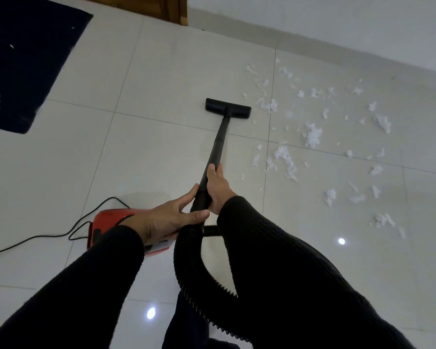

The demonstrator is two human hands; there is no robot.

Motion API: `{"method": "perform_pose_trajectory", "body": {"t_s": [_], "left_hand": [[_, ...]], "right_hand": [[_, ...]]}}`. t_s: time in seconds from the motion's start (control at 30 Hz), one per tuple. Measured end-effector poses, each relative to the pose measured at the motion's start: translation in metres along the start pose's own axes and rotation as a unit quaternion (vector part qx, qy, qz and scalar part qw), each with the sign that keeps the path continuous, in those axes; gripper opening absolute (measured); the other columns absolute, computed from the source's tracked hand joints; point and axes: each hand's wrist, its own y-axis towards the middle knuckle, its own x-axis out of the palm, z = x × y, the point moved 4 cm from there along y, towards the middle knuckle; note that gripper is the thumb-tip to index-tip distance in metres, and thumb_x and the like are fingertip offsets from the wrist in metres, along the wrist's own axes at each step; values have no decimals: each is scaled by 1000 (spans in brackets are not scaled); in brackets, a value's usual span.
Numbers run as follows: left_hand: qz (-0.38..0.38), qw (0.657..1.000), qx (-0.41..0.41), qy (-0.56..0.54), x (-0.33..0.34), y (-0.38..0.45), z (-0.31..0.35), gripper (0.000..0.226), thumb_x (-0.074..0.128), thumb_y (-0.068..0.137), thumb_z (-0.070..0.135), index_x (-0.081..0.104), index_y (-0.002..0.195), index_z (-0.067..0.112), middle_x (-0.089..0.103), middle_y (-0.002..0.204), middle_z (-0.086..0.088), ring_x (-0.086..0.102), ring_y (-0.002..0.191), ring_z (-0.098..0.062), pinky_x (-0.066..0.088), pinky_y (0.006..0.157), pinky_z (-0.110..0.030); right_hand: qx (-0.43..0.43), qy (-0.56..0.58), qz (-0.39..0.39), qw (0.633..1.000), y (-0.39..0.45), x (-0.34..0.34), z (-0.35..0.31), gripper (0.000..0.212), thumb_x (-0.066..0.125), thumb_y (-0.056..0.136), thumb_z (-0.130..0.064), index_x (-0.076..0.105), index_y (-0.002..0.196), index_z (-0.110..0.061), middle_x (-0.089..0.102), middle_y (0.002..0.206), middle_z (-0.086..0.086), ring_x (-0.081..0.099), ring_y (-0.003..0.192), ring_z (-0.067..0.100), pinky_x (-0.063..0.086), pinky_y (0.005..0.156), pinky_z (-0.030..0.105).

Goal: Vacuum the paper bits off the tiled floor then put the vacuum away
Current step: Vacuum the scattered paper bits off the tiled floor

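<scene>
A black vacuum wand [220, 137] runs from my hands out to its flat floor nozzle [227, 108], which rests on the white tiled floor [141, 152] just left of the paper bits [312, 137]. Those white torn scraps lie scattered over the tiles to the right. My right hand [217, 188] is wrapped around the wand's lower end. My left hand [169, 220] touches the wand where the ribbed black hose [191, 263] joins, fingers partly spread around it. The red vacuum body [111, 226] sits on the floor behind my left hand, partly hidden.
A dark blue mat [28, 61] with white lettering lies at the upper left. The vacuum's black power cord [61, 234] trails leftward across the tiles. A white wall [337, 26] runs along the far right, with a wooden door frame [179, 11] at the top.
</scene>
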Motion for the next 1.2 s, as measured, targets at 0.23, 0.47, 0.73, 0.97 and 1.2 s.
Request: {"method": "perform_pose_trajectory", "body": {"t_s": [0.23,0.47,0.73,0.97,1.2], "left_hand": [[-16,1000,-8,23,-22,37,42,118,81,51,51,10,145,49,69,77,-2,66,81,-15,52,78,-31],[-34,999,-14,15,-34,71,95,117,84,53,48,11,143,52,66,79,-5,63,81,-18,50,80,-33],[-33,999,-14,33,-37,120,145,104,70,65,40,5,145,49,67,86,-7,67,79,-13,53,70,-24],[-20,1000,-9,-1,-36,173,197,101,69,68,37,4,145,50,68,78,0,66,81,-11,54,69,-23],[-21,999,5,-24,-26,231,250,104,79,70,43,6,143,53,67,73,3,65,77,-10,53,71,-25]], "right_hand": [[12,-14,23,1000,33,2,-47,54,29,105,-40,7,154,-36,35,150,5,48,118,23,47,72,30],[9,-16,35,999,68,1,-101,52,28,105,-39,7,153,-38,37,146,5,48,121,27,46,75,36],[-1,-40,35,999,119,-13,-152,53,28,105,-39,8,154,-37,40,141,6,48,108,24,48,78,37],[-22,-64,20,998,171,-31,-210,52,28,104,-39,12,153,-36,38,144,5,46,125,27,44,103,46],[-12,-57,5,998,218,-62,-271,49,28,104,-41,15,152,-38,43,135,7,49,108,23,47,80,39]]}}
